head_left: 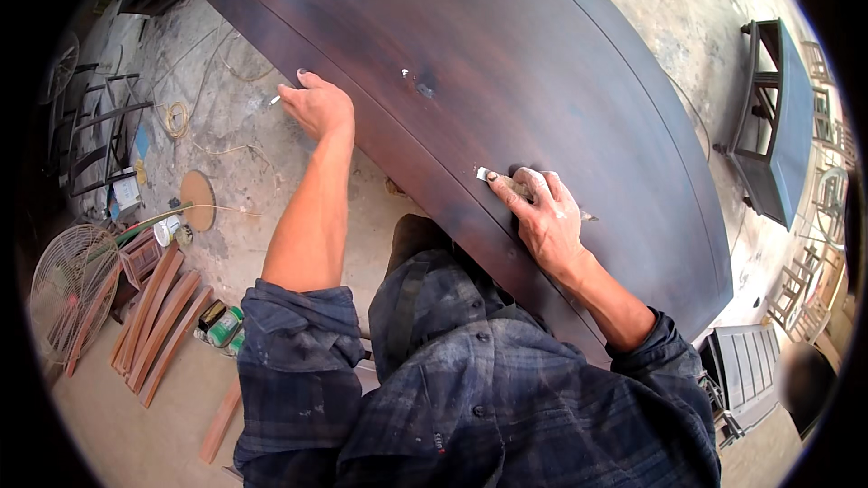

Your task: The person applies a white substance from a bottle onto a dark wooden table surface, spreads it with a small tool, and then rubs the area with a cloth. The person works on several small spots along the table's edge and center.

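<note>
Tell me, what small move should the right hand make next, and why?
Probably slide the scraper a short way across the tabletop: the right hand already grips it, its pale tip seems to touch the surface, and a few small specks lie just beside that tip.

Dark wooden tabletop [542, 54], bowed along its far edge.
My feed shows white flecks [405, 73] and a dark smudge [426, 89] inward of the near edge; farther right, the right hand's [547, 221] white-tipped tool [483, 174].
</note>
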Demonstrator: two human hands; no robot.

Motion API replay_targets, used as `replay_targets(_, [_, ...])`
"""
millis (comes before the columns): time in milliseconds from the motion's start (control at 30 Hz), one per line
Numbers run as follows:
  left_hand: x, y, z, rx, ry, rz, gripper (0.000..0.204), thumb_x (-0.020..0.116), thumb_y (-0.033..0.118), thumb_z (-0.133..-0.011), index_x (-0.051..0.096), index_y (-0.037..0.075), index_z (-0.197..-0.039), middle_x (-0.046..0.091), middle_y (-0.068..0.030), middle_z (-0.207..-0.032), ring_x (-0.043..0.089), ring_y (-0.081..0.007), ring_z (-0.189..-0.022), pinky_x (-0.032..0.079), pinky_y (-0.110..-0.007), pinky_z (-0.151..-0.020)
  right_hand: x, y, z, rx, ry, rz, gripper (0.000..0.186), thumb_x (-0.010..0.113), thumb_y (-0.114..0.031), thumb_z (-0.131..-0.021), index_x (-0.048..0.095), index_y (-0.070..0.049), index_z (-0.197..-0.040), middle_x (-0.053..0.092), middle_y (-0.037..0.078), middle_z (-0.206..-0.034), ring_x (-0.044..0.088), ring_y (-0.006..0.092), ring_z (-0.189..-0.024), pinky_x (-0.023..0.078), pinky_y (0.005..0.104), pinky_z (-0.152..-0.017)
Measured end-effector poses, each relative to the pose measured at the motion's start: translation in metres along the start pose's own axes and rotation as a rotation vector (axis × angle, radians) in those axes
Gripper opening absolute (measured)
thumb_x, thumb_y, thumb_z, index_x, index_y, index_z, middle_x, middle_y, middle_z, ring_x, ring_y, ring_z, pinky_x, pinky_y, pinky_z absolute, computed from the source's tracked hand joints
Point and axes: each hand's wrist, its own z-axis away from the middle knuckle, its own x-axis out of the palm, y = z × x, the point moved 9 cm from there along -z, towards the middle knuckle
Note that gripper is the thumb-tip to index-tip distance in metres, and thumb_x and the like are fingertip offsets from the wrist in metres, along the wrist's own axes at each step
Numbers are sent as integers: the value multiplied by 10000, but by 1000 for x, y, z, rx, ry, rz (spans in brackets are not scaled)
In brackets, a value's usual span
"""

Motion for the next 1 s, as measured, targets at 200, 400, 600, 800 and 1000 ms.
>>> replay_targets(200, [2,-1,0,25,15,2,683,356,419,-1072,268,-83,-1526,358,-286,-1535,411,-419,-1404,384,-483,-1148,1,0,3,8,10,13,604,665,-32,-738,657,-195,-1319,577,69,-1150,562,258,-1001,525,368,-872])
replay_targets(400, [-1,5,4,-3,-32,15,690,355,429,-1072,264,-80,-1530,341,-289,-1548,393,-418,-1420,377,-483,-1155,1,0,7,21,-10,-3,603,664,-20,-731,659,-194,-1308,576,63,-1152,561,258,-992,526,368,-868])
replay_targets(600, [-1,0,2,-3,-5,15,689,353,431,-1072,267,-77,-1530,345,-282,-1551,381,-411,-1433,370,-481,-1163,-1,-1,-6,-2,4,-20,629,670,-3,-716,658,-197,-1315,568,69,-1157,559,256,-983,528,372,-859])
replay_targets(800, [1,1,1,-1,-8,1,687,350,434,-1070,271,-70,-1531,348,-278,-1552,379,-409,-1436,372,-480,-1165,-5,1,15,14,33,25,643,678,12,-705,660,-195,-1313,565,85,-1130,564,254,-950,532,366,-827])
replay_targets(1000, [2,-3,-3,12,10,2,686,354,435,-1069,278,-68,-1529,356,-277,-1546,393,-409,-1426,382,-484,-1157,-6,-1,8,12,42,7,622,672,9,-723,661,-197,-1309,561,82,-1135,562,251,-943,530,361,-819])
